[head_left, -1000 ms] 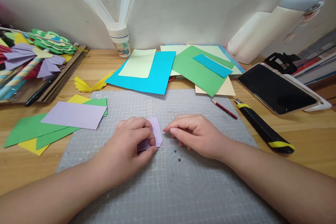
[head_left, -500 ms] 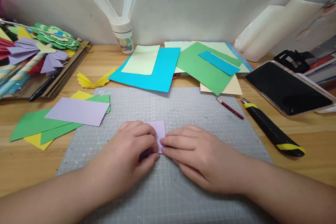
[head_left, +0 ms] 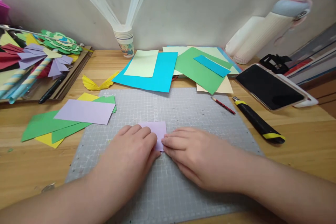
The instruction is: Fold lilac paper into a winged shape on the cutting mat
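A small folded lilac paper (head_left: 156, 131) lies on the grey cutting mat (head_left: 170, 112) in front of me. My left hand (head_left: 131, 155) rests palm down over the paper's left part, its fingers together and pressing it flat. From the right, my right hand (head_left: 195, 154) presses its fingertips on the paper's right lower edge. Only the top and right part of the paper shows between the two hands.
A lilac sheet (head_left: 85, 112) on green and yellow sheets lies left of the mat. Cyan (head_left: 152, 77) and green (head_left: 199, 70) sheets lie behind it. A pencil (head_left: 223, 105), a black-yellow knife (head_left: 258, 124) and a phone (head_left: 269, 87) lie to the right. A cup of sticks (head_left: 125, 40) stands at the wall.
My right hand moved left onto the lilac paper and now presses its edge. My left hand went from pinching the paper to lying flat over it.
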Action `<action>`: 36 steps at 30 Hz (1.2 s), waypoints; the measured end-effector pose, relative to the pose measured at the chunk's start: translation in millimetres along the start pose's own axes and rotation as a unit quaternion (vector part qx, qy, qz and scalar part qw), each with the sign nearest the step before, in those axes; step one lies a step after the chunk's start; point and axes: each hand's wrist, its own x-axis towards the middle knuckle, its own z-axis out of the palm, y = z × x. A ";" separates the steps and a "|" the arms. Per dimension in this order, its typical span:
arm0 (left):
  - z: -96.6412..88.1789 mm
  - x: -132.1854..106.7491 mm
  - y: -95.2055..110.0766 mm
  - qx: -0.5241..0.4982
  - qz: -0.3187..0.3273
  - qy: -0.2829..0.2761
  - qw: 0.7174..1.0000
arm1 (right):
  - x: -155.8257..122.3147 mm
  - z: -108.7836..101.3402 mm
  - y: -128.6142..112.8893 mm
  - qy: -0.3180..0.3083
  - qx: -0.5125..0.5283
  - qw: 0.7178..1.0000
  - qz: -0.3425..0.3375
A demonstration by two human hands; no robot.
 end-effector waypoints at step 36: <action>5.1 9.5 -6.1 -0.144 -0.034 0.011 0.989 | -13.6 5.0 15.2 -0.041 0.091 0.995 0.012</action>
